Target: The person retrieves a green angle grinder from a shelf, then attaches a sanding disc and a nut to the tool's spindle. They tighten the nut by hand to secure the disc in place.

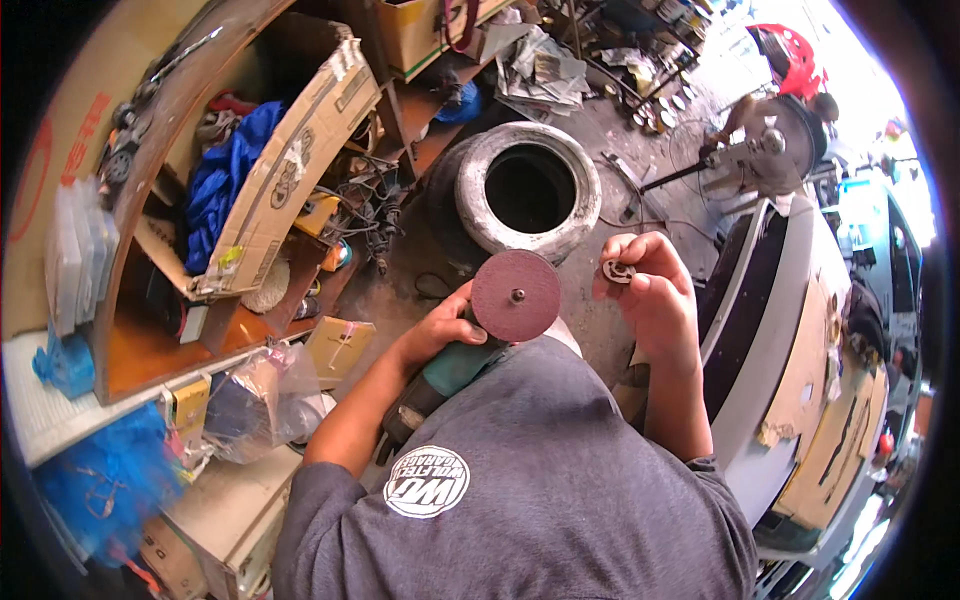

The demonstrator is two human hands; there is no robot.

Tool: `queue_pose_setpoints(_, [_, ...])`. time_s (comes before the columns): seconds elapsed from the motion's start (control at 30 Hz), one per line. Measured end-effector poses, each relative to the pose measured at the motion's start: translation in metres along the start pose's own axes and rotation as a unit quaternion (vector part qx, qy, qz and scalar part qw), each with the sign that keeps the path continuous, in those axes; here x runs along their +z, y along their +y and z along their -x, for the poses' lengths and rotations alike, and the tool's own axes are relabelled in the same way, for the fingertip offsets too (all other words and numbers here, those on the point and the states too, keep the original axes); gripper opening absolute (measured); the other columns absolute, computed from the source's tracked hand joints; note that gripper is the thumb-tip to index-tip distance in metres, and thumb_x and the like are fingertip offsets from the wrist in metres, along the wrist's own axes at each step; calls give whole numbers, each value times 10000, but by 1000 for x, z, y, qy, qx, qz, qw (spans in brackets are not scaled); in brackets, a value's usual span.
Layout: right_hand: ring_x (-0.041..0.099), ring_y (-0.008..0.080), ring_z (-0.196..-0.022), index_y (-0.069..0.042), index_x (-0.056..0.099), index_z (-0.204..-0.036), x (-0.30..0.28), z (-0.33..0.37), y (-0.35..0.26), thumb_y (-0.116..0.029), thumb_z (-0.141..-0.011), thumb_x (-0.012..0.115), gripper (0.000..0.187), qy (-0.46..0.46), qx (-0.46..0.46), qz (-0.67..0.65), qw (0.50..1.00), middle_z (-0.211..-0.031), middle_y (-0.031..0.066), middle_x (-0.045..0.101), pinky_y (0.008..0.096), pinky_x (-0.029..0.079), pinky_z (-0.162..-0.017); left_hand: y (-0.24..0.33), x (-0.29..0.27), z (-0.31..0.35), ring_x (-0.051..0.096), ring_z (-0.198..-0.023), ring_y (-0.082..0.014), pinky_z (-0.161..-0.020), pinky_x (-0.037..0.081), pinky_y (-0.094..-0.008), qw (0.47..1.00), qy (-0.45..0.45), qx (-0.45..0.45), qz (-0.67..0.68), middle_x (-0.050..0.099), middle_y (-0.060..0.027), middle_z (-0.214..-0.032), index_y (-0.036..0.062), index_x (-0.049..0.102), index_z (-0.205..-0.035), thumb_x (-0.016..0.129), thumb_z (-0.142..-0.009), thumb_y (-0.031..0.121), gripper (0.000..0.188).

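My left hand (442,325) is wrapped round the head of a teal angle grinder (452,368), held against my body. A round, reddish-brown sanding disc (497,312) sits on the grinder, facing up, and its bare metal spindle (518,295) pokes through the centre. To the right, my right hand (662,290) pinches a small round metal flange nut (618,271) between thumb and fingers, apart from the disc. Part of the grinder is hidden by my left hand, the disc and my shirt.
Just ahead stands a worn tyre (470,205) on the floor. Wooden shelving with a cardboard box (300,180) and blue cloth (230,185) is at left. A pedestal fan (780,145) stands far right, above a grey car panel (770,300). Papers (540,75) and tools lie beyond.
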State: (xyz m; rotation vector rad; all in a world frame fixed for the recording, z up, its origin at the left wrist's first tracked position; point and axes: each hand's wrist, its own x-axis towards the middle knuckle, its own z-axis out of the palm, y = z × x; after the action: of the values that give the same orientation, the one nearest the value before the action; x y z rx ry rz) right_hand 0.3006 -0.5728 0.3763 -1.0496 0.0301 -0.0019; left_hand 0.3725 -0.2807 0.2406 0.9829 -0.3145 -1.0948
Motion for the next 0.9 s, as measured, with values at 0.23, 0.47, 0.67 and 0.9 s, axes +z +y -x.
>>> queue_pose_setpoints(0.23, [724, 267, -999, -19, 591, -1198, -31, 25, 33, -87, -1023, 579, 189, 135, 63, -138, 979, -1186, 144, 690, 418, 597, -910, -3, -3, -1, 618, -1368, -291, -1224, 423, -425, 999, -2, -30, -25, 582, -161, -1525, 6, 313, -1655, 817, -715, 262, 1097])
queue_pose_setpoints(0.47, [689, 226, -919, -36, 611, -1186, -32, 38, 44, -140, -1033, 557, 192, 187, 86, -205, 957, -1119, 118, 686, 375, 582, -818, -6, -5, 4, 420, -1525, -224, -1290, 281, -394, 998, -26, -4, -62, 468, -110, -1640, -8, 282, -1686, 966, -732, 448, 1260])
queue_pose_setpoints(0.67, [449, 38, -665, -43, 661, -1234, -20, 40, 41, -230, -1062, 660, 254, 173, 169, 27, 970, -849, -51, 567, 211, 352, -583, 8, 8, 4, 437, -1508, -218, -1280, 293, -395, 998, -13, -42, -52, 488, -102, -1623, 7, 310, -1679, 963, -783, 467, 1201])
queue_pose_setpoints(0.9, [642, 111, -1003, -6, 723, -1244, -7, 36, 38, -285, -1063, 715, 333, 110, 202, 196, 953, -1092, 38, 728, 305, 529, -915, 10, 14, 3, 439, -1508, -232, -1279, 295, -401, 997, -16, -40, -60, 491, -111, -1618, 16, 333, -1669, 949, -799, 481, 1163])
